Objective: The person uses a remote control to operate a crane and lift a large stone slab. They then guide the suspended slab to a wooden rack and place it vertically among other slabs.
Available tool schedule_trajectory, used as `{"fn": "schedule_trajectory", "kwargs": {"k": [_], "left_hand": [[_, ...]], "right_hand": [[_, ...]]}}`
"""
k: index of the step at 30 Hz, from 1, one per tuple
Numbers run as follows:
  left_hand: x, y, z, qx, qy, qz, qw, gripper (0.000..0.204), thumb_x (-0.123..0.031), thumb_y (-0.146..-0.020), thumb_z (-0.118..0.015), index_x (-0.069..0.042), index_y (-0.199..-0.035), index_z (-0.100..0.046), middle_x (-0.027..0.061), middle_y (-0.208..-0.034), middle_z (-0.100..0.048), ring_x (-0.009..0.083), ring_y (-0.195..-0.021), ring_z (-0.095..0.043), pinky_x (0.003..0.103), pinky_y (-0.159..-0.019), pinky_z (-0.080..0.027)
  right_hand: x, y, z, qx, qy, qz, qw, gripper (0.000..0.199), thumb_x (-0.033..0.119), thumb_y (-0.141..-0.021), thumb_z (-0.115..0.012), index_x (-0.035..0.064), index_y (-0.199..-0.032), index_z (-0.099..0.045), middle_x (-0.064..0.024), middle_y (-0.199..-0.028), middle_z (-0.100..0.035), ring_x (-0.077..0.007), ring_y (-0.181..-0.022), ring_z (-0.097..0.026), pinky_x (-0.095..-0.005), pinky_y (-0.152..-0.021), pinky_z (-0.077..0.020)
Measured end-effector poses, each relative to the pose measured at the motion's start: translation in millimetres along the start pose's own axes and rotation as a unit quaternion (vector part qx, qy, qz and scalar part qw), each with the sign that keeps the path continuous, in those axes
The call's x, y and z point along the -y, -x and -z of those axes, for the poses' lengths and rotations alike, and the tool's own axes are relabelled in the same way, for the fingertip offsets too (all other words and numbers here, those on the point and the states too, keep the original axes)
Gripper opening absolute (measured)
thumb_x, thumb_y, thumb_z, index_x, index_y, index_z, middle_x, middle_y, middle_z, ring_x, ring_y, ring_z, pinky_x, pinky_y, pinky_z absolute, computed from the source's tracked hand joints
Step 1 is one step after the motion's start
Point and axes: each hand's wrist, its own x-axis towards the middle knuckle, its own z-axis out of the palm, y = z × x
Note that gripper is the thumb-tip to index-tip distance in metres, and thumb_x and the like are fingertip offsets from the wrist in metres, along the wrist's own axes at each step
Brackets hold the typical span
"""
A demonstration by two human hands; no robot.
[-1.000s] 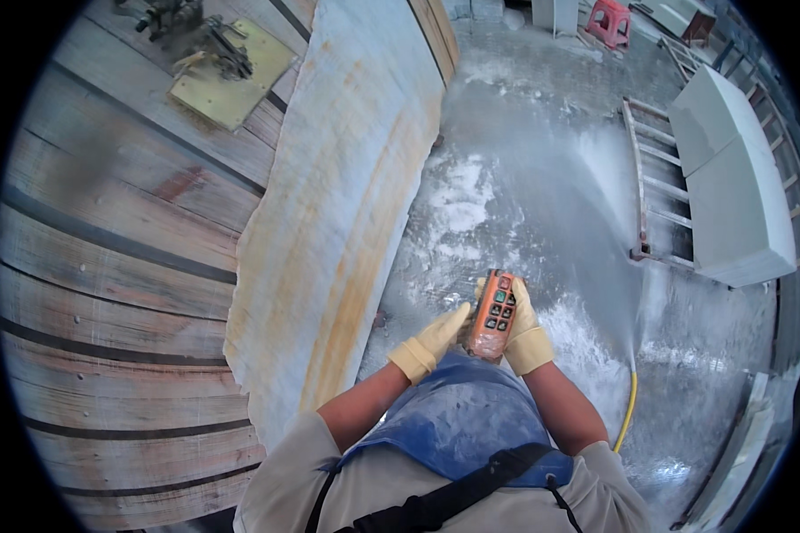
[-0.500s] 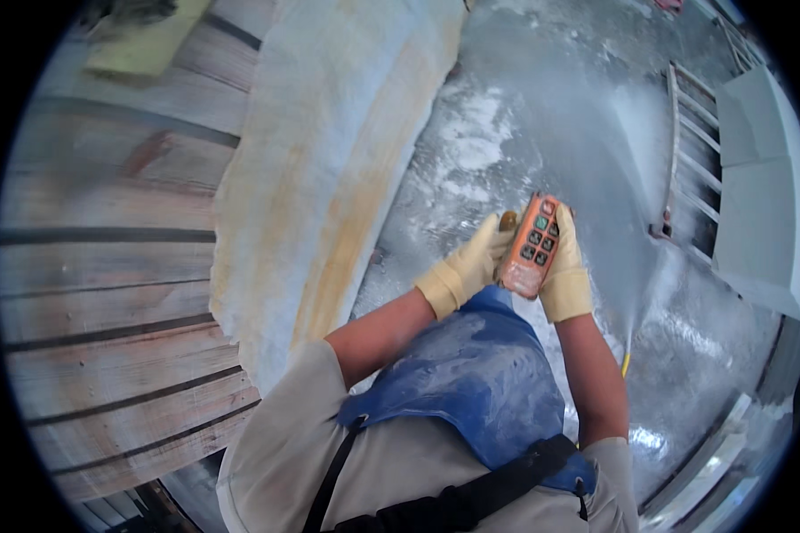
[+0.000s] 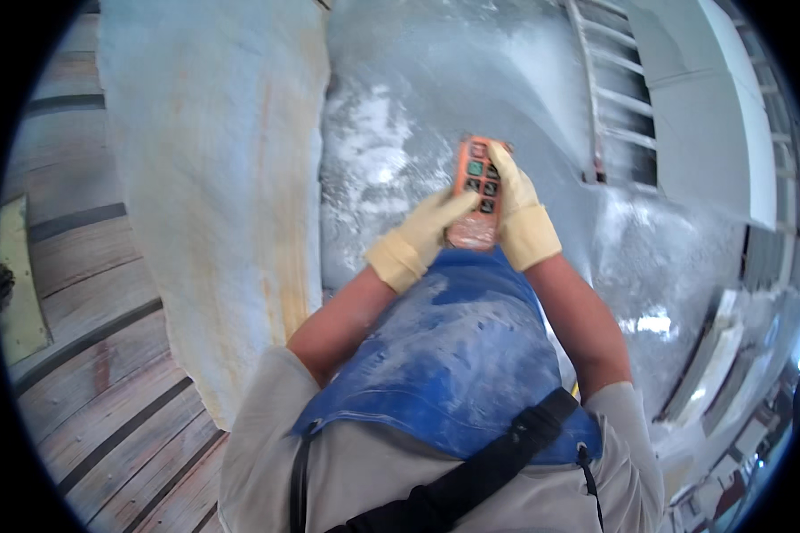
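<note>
Between my two gloved hands is an orange handheld remote control (image 3: 473, 233) with rows of dark buttons and one green one. My left hand (image 3: 425, 224), in a pale yellow rubber glove, is closed on its left side, thumb lying over the lower buttons. On the other side my right hand (image 3: 519, 200), gloved alike, wraps the remote with its thumb over the upper right buttons. The fingers beneath are hidden. A blue apron (image 3: 453, 355) with whitish smears covers my front, just below the remote.
A large pale stone slab (image 3: 222, 178) with rusty streaks lies on wooden planks (image 3: 107, 373) at left. Wet grey floor (image 3: 373, 133) spreads ahead. At right stand a ladder-like metal frame (image 3: 591, 89) and a big white block (image 3: 702, 107); long pale pieces (image 3: 707, 360) lie lower right.
My view has turned, so the slab and planks sit further left and the frame nearer. My left thumb has moved from the remote's side onto its lower buttons. Both hands still hold it.
</note>
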Motion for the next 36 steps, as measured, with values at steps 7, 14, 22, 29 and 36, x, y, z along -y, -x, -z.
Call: {"fn": "schedule_trajectory", "kwargs": {"k": [7, 14, 22, 29, 36], "left_hand": [[-49, -105, 11, -0.114, -0.178, -0.036, 0.977, 0.049, -0.033, -0.098, -0.073, 0.004, -0.129, -0.066, 0.0114, -0.115, -0.073, 0.0139, -0.100, -0.068, 0.033, -0.087, -0.057], [-120, -225, 12, -0.166, -0.166, -0.074, 0.969, 0.044, -0.030, -0.099, -0.071, 0.003, -0.127, -0.066, 0.0107, -0.113, -0.073, 0.0138, -0.099, -0.070, 0.032, -0.086, -0.058], [-204, -335, 0, -0.239, -0.091, -0.124, 0.959, 0.041, -0.026, -0.099, -0.072, 0.003, -0.128, -0.065, 0.0097, -0.111, -0.073, 0.0134, -0.096, -0.069, 0.031, -0.083, -0.058], [-264, -412, 28, -0.296, -0.046, -0.152, 0.942, 0.042, -0.026, -0.099, -0.073, 0.004, -0.128, -0.066, 0.0100, -0.113, -0.073, 0.0142, -0.097, -0.069, 0.031, -0.085, -0.057], [-350, -497, 92, -0.327, 0.013, -0.127, 0.936, 0.045, -0.030, -0.097, -0.075, 0.005, -0.125, -0.069, 0.0112, -0.109, -0.074, 0.0161, -0.093, -0.070, 0.033, -0.083, -0.058]], "right_hand": [[55, -104, -9, -0.027, -0.051, 0.032, 0.998, 0.042, 0.042, -0.101, -0.067, 0.0039, -0.118, -0.068, -0.0078, -0.095, -0.073, -0.0208, -0.078, -0.072, -0.0378, -0.069, -0.0614], [161, -221, -22, 0.045, 0.015, 0.003, 0.999, 0.048, 0.049, -0.103, -0.062, 0.0043, -0.122, -0.067, -0.0117, -0.105, -0.075, -0.0223, -0.085, -0.074, -0.0385, -0.074, -0.0643], [293, -310, -76, 0.119, 0.086, -0.090, 0.985, 0.043, 0.047, -0.103, -0.064, 0.0069, -0.119, -0.068, -0.0100, -0.101, -0.075, -0.0203, -0.083, -0.074, -0.0366, -0.074, -0.0638], [386, -400, -111, 0.165, 0.270, -0.068, 0.946, 0.071, 0.061, -0.105, -0.047, -0.0017, -0.137, -0.060, -0.0156, -0.129, -0.069, -0.0237, -0.122, -0.065, -0.0410, -0.110, -0.0479], [479, -549, -42, 0.119, 0.208, 0.031, 0.970, 0.069, 0.052, -0.110, -0.041, -0.0047, -0.148, -0.047, -0.0227, -0.150, -0.055, -0.0331, -0.137, -0.056, -0.0426, -0.116, -0.0435]]}}
